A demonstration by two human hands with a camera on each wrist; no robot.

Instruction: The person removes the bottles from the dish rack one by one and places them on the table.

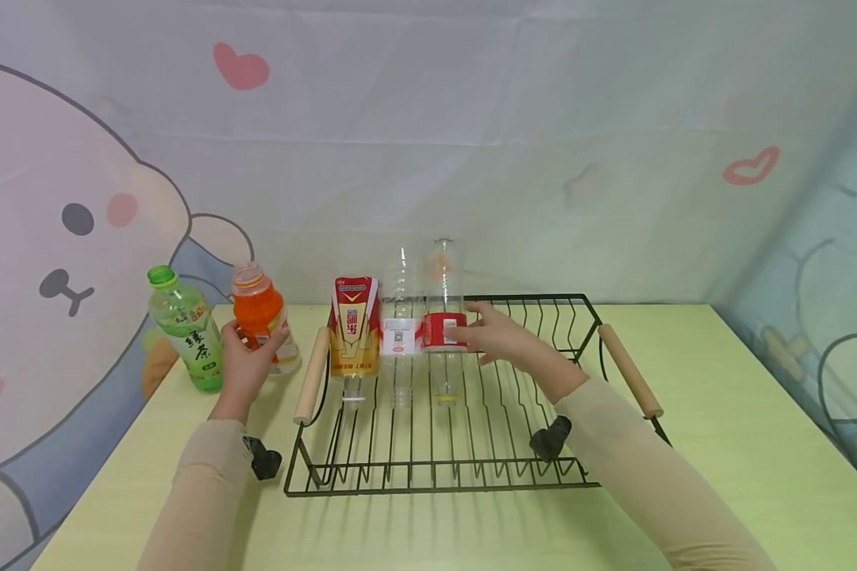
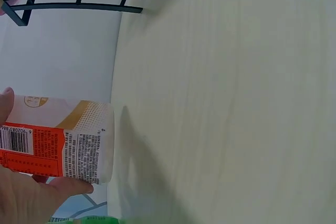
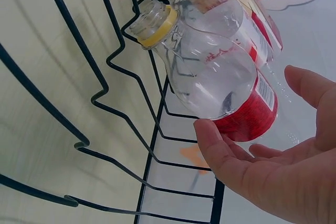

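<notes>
The left hand (image 1: 250, 369) grips the orange bottle (image 1: 259, 309); the right hand (image 1: 505, 339), thumb and fingers spread, is at the racked red-labelled bottle (image 1: 443, 330).

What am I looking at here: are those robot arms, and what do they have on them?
No, a person's arms. The left hand and right hand show no gloves. Plain beige long fabric sleeves reach the wrists. A small black rounded device sits by each cuff; I see no cables running from either.
</notes>
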